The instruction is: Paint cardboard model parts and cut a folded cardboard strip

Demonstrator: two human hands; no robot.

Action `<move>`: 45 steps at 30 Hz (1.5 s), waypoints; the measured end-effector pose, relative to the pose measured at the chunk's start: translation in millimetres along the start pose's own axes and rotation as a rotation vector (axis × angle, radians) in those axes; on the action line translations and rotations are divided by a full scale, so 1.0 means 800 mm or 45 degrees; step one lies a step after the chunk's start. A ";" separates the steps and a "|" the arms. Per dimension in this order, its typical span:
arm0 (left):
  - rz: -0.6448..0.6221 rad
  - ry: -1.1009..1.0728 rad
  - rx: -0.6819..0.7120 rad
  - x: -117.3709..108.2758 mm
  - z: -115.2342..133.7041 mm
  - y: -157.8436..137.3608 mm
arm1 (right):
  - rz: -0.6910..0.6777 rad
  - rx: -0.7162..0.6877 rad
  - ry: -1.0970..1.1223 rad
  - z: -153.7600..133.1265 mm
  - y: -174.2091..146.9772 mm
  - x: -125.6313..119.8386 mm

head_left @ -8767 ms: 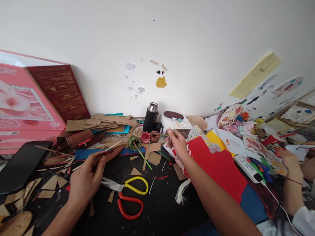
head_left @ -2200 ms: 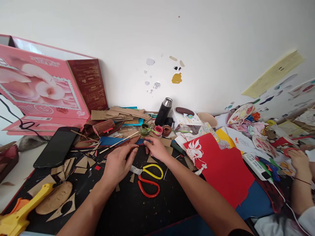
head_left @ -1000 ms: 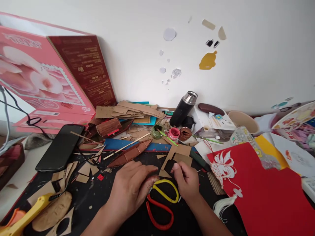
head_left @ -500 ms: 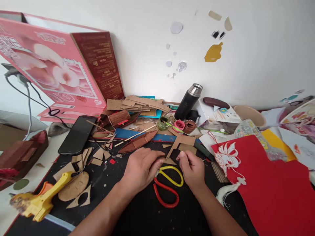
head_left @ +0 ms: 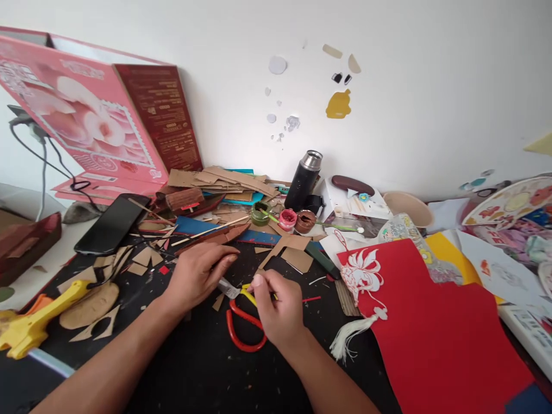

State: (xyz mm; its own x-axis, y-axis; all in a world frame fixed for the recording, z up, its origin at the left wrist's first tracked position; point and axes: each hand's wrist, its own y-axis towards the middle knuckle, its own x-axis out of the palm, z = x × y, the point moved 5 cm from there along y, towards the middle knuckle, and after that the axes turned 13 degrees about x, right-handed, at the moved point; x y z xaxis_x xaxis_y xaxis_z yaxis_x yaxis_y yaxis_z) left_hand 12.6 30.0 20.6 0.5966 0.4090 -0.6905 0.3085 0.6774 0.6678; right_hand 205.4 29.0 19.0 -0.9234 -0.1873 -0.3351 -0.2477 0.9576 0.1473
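My right hand [head_left: 279, 307] lies over the scissors [head_left: 238, 336] on the black mat [head_left: 207, 368]. Its fingers curl around the yellow handle loop, while the red loop sticks out to its left. My left hand [head_left: 196, 275] rests palm down just left of it, above the scissors' blade. Its fingertips reach toward a brown boat-shaped cardboard piece [head_left: 224, 236], and I see nothing in its grip. Cut cardboard shapes [head_left: 293, 253] lie just beyond both hands.
A red papercut sheet with a white tassel [head_left: 431, 322] covers the right side. Small paint pots [head_left: 287, 219] and a black flask [head_left: 303, 181] stand at the back. At the left are a phone [head_left: 112, 223], a yellow glue gun [head_left: 30, 325], cardboard scraps and a pink box [head_left: 81, 115].
My right hand dropped from the cardboard cut-out onto the scissors' yellow handle. My left hand slid left and flattened near the brown boat piece. The view shifted right.
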 end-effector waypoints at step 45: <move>-0.040 0.021 0.116 0.019 0.018 0.012 | 0.184 -0.113 -0.165 0.016 0.018 -0.018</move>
State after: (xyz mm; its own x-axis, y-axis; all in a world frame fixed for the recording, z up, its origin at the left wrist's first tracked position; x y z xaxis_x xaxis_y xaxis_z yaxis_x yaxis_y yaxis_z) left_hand 35.4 33.7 20.6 0.5734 0.3988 -0.7157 0.3938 0.6319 0.6675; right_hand 218.7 48.1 13.7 -0.9070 -0.0144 -0.4209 -0.1458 0.9483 0.2817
